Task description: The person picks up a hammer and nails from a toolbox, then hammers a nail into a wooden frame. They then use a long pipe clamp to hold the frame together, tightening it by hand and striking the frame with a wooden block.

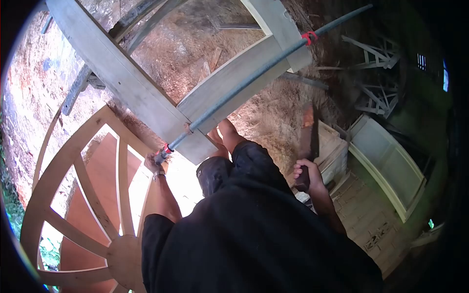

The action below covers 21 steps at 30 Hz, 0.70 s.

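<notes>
My left hand (152,165) is closed round the near end of a long grey pipe clamp (244,82), beside its red fitting. The clamp lies diagonally across a pale wooden frame (124,80), and a second red fitting sits near its far end, at the frame's far piece. My right hand (310,173) grips the lower end of a long dark wooden piece (308,141), held roughly upright with a worn orange-brown patch at its top. That piece is apart from the frame, off to its right.
A large arched wooden frame with spokes (93,195) stands at the left. To the right are a pale wooden box (332,144) and a curved framed panel (388,163). Wooden trestles (373,56) stand at the back right. Shavings cover the ground (259,117).
</notes>
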Each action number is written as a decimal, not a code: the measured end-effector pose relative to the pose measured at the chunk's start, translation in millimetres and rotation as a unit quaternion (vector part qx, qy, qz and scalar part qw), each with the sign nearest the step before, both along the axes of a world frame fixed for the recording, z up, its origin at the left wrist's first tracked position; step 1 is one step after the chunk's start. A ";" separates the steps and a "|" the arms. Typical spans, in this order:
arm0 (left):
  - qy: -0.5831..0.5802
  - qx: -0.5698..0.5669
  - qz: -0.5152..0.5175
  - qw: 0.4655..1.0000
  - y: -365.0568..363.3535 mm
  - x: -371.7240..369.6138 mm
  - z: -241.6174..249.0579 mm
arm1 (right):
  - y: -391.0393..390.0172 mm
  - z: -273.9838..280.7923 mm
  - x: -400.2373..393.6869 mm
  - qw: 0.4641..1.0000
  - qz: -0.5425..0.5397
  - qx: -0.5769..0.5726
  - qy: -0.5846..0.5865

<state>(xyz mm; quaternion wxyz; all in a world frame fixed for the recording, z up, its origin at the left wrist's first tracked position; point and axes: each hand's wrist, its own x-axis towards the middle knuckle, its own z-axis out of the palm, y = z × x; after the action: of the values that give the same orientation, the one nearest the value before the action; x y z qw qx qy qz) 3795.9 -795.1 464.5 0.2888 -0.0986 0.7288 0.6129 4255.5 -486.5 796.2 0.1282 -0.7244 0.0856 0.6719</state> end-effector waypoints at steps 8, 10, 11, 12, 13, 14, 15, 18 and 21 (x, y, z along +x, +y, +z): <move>-0.045 -0.286 -0.238 0.927 -22.7 -22.8 -0.8 | 40.8 21.3 15.9 0.947 0.209 0.158 -0.187; -0.119 -0.323 -0.228 0.911 -14.4 -32.9 28.0 | 60.8 18.4 -3.1 0.891 0.321 0.260 -0.188; -0.138 -0.352 -0.218 0.900 6.1 -29.0 59.0 | 68.0 14.4 -11.4 0.856 0.372 0.307 -0.186; -0.165 -0.361 -0.205 0.895 5.4 -30.2 63.9 | 76.9 1.6 -9.0 0.829 0.420 0.330 -0.166; -0.188 -0.365 -0.193 0.891 4.4 -36.6 67.7 | 85.7 -14.2 -11.3 0.798 0.462 0.358 -0.146; -0.215 -0.364 -0.186 0.887 4.8 -40.7 74.6 | 89.5 -20.3 -32.9 0.779 0.487 0.375 -0.121; -0.241 -0.360 -0.181 0.883 5.1 -45.2 79.9 | 92.3 -25.7 -56.9 0.759 0.510 0.393 -0.098; -0.326 -0.316 -0.193 0.870 3.6 -53.1 83.2 | 66.1 -93.7 -119.7 0.693 0.523 0.495 -0.041; -0.358 -0.269 -0.176 0.876 6.8 -52.6 80.2 | 33.9 -97.6 -253.1 0.649 0.524 0.548 0.068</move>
<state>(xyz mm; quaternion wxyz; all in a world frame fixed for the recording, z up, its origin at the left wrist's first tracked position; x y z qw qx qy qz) 3743.3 -788.3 544.7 0.5956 -0.2554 0.7178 0.2546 4002.4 -452.6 698.7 0.1227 -0.3985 -0.6833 0.5993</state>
